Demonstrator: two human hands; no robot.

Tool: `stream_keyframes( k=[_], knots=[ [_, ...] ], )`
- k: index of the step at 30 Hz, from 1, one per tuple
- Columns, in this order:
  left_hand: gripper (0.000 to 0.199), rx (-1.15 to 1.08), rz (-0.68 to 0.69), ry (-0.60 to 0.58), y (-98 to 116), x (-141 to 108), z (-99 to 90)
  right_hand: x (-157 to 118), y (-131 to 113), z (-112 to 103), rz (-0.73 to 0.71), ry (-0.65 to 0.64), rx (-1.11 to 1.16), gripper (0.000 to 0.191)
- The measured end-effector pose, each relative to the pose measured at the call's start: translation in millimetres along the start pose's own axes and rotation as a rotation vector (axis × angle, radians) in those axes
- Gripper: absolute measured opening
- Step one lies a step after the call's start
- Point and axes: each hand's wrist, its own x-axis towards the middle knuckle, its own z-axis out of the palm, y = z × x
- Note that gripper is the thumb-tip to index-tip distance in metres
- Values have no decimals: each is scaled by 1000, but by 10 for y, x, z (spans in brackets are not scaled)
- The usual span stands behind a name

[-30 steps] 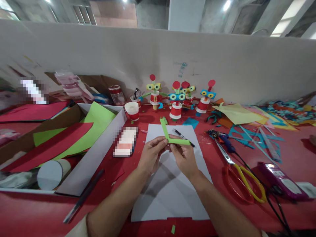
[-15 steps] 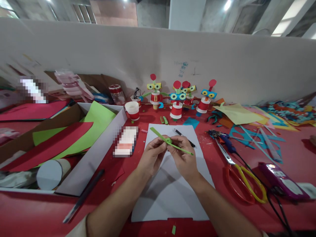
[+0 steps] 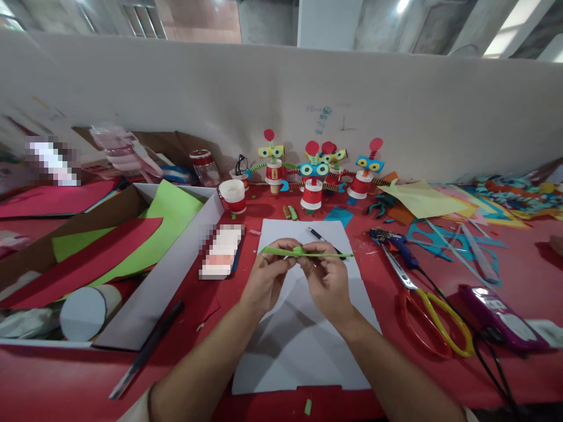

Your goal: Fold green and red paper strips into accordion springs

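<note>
Both hands are raised over a white paper sheet (image 3: 308, 351), their fingertips nearly meeting. Between them is a green paper strip (image 3: 328, 255) with a small folded knot at its middle. My left hand (image 3: 268, 278) pinches the strip on the left of the fold, where one wider end sticks out past the fingers. My right hand (image 3: 328, 281) pinches it on the right, and a thin end reaches out over the fingers. A black pen (image 3: 317, 235) lies on the sheet behind my right hand.
Left: a box (image 3: 162, 269) of coloured paper, a phone (image 3: 223, 252) and a pen (image 3: 147, 349). Right: scissors (image 3: 407, 280), a glue gun (image 3: 402, 249) with its cord and a purple device (image 3: 501, 319). Behind: a paper cup (image 3: 233, 197) and several cup figures (image 3: 312, 193).
The green strip has turned from a slant to nearly level, with both hands still pinching it. The whole view has shifted slightly.
</note>
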Motion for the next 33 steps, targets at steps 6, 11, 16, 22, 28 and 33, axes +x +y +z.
stream_keyframes(
  k=[6, 11, 16, 22, 28, 33],
  knots=[
    [28, 69, 35, -106, 48, 26, -53, 25, 5, -55, -161, 4, -188, 12],
    [27, 73, 7, -32, 44, 81, -72, 39, -14, -55, -145, -22, -177, 11],
    [21, -70, -74, 76, 9, 85, -53, 38, -15, -39, -87, -75, -102, 17],
    [18, -234, -190, 194, -28, 68, -19, 27, 47, 5, 23, -49, -17, 21],
    [17, -286, -243, 227, -29, 64, 15, 43, 49, 1, 74, -26, -10, 13],
    [19, -273, -200, 220, -63, 66, 11, 56, 27, -9, 73, -37, -77, 9]
  ],
)
